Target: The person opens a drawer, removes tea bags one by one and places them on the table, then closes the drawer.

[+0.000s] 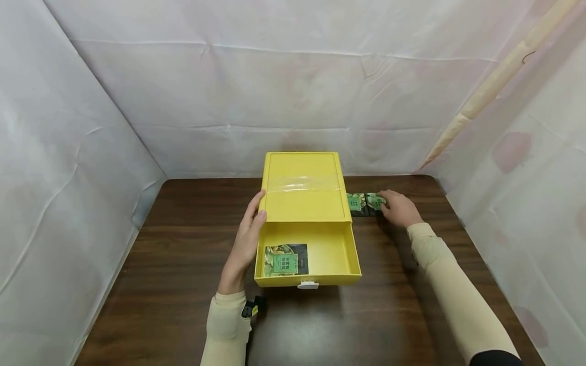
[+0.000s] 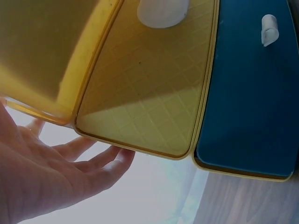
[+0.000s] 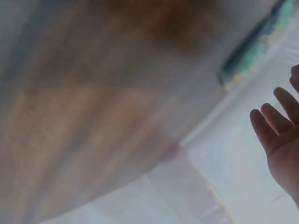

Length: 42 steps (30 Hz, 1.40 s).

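A yellow drawer box [image 1: 304,170] stands on the table, its top drawer [image 1: 327,254] pulled out toward me. Inside the drawer, at the left, lies a green and black packet [image 1: 285,260]. My left hand [image 1: 244,239] rests against the box's left side, fingertips along its edge. To the right of the box, two similar packets lie side by side on the table, a near one [image 1: 355,204] and an outer one [image 1: 374,202]. My right hand [image 1: 402,209] is at the outer packet, fingertips over its right end. In the right wrist view its fingers [image 3: 264,128] are extended and spread.
Under the open drawer, the left wrist view shows a yellow drawer front [image 2: 145,93] and a blue one [image 2: 252,93], both with white handles. Clear tape [image 1: 302,184] crosses the box top. The dark wooden table [image 1: 183,274] is enclosed by pale sheets [image 1: 284,91].
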### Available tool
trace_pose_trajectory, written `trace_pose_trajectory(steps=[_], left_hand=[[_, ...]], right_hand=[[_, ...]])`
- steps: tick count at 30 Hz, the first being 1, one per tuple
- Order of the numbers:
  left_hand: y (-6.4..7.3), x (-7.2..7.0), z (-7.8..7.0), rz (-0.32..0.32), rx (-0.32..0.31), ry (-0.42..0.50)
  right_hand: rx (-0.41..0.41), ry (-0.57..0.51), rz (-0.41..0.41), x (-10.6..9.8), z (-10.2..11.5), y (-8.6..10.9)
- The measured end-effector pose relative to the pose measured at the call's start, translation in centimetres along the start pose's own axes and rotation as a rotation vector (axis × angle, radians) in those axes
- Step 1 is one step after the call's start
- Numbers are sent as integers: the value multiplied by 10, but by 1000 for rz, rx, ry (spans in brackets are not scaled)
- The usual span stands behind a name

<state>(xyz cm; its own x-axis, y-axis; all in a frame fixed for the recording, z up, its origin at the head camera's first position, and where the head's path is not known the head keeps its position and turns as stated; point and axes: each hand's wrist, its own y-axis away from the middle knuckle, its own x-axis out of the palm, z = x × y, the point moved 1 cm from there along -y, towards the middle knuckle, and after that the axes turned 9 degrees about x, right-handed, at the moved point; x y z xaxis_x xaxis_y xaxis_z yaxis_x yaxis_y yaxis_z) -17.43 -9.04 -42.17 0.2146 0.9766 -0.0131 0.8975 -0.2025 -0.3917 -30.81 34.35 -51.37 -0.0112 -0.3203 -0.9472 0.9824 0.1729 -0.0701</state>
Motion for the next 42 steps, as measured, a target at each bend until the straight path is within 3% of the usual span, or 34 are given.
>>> trace_pose_trajectory(steps=[3,5,11,18,23,25,28,32,35,38,42], left_hand=[[-4,1,-2,1,-3,19],[-5,0,7,-6,7,23],[-6,0,15,-12,30,19],[-6,3,15,-9,35,11],[-8,7,13,-3,17,23],[-9,8,10,1,12,28],[-10,10,1,7,9,25],[-11,14,-11,13,4,2],[-11,17,-14,17,4,-6],[-12,18,-13,24,5,-2],[-13,18,-10,30,-2,4]], right_hand=[[-39,-7,-87,-20,17,0],[-83,-19,-142,-34,31,1],[-261,-97,-289,-74,83,14],[-563,-202,-441,-112,154,46],[-754,-262,-450,-126,194,70],[-815,-297,-394,-127,206,78],[-870,-360,-215,-126,222,89],[-844,-361,105,-122,234,97],[-797,-289,301,-119,240,97],[-767,-190,419,-114,246,94],[-779,-46,485,-106,251,87]])
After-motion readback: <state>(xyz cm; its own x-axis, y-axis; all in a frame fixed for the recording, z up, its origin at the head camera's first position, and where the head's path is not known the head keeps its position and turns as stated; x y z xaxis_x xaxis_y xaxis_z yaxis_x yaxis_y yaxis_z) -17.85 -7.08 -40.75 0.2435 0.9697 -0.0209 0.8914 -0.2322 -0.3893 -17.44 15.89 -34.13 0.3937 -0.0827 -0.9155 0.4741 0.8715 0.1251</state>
